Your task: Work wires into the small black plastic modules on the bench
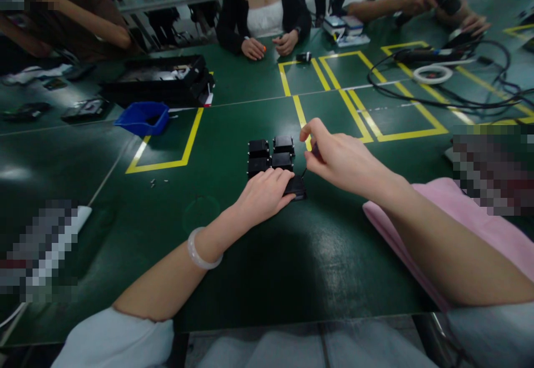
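Several small black box-shaped parts (pixel 271 154) stand in a tight block on the green table (pixel 233 257). My left hand (pixel 265 193) lies over one more black part (pixel 295 187) at the near right of the block, its fingers curled down on it. My right hand (pixel 337 157) hovers just right of the block with fingers pinched round a small dark thing that I cannot make out, and a thin wire hangs from it toward the part under my left hand.
A blue bin (pixel 144 118) and a black tray (pixel 161 81) sit at the far left. Yellow tape boxes (pixel 359 93) mark the table. Cables and a white tape ring (pixel 434 73) lie far right. A pink cloth (pixel 459 212) lies under my right arm. Other people sit across the table.
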A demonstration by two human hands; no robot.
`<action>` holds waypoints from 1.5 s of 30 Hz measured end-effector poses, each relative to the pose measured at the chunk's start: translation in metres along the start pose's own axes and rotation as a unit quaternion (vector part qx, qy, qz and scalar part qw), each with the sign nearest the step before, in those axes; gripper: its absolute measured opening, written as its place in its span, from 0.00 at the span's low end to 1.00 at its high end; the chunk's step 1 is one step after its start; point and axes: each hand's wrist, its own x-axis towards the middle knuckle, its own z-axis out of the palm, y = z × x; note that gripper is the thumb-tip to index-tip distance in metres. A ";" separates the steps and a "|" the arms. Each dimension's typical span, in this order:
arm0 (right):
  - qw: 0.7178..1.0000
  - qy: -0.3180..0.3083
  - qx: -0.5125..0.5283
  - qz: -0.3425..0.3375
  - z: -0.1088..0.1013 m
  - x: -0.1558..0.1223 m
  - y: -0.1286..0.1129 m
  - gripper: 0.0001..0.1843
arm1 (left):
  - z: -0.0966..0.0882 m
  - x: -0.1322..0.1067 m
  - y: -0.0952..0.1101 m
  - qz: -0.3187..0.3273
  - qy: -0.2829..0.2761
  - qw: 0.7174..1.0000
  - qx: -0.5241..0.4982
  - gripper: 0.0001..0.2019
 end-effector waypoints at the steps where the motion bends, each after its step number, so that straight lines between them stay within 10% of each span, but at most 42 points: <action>1: 1.000 0.003 -0.001 0.003 0.000 0.000 0.000 0.17 | 0.000 0.000 0.000 0.000 0.000 1.000 0.001 0.19; 45: 1.000 0.002 -0.011 -0.005 -0.002 0.000 0.000 0.16 | 0.000 0.000 0.001 -0.004 0.000 1.000 0.006 0.19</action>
